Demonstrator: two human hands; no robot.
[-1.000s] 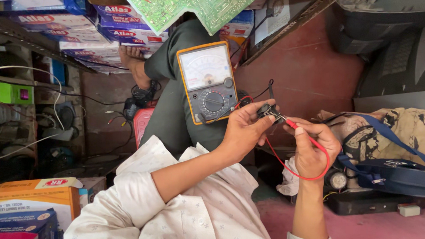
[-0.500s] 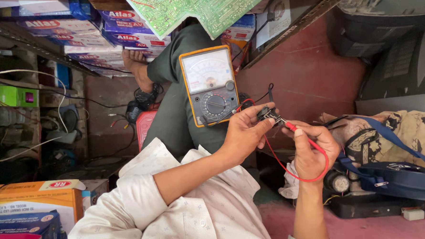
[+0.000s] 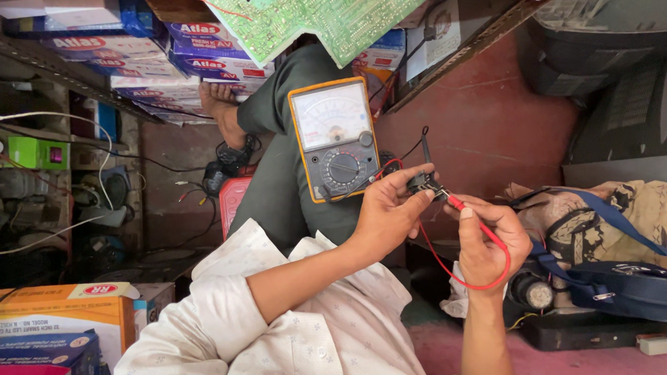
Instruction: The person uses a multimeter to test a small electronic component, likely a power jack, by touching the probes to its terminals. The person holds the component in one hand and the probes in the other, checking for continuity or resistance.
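Note:
My left hand (image 3: 389,212) pinches a small black component (image 3: 422,184) between thumb and fingers, and a thin black probe (image 3: 424,148) sticks up from that grip. My right hand (image 3: 490,243) holds a red test probe (image 3: 459,204), its tip touching the component. The probe's red wire (image 3: 494,277) loops under my right hand. A yellow-cased analog multimeter (image 3: 334,139) leans on my leg in dark green trousers (image 3: 277,192), just left of my left hand.
A green circuit board (image 3: 318,14) hangs over the top edge. Stacked printed boxes (image 3: 166,60) fill the upper left, and an orange carton (image 3: 58,314) sits at the lower left. A blue-strapped bag (image 3: 615,267) and a dark television casing (image 3: 630,80) lie to the right.
Both hands keep the same hold, with the red probe still at the component. Only the view has shifted slightly.

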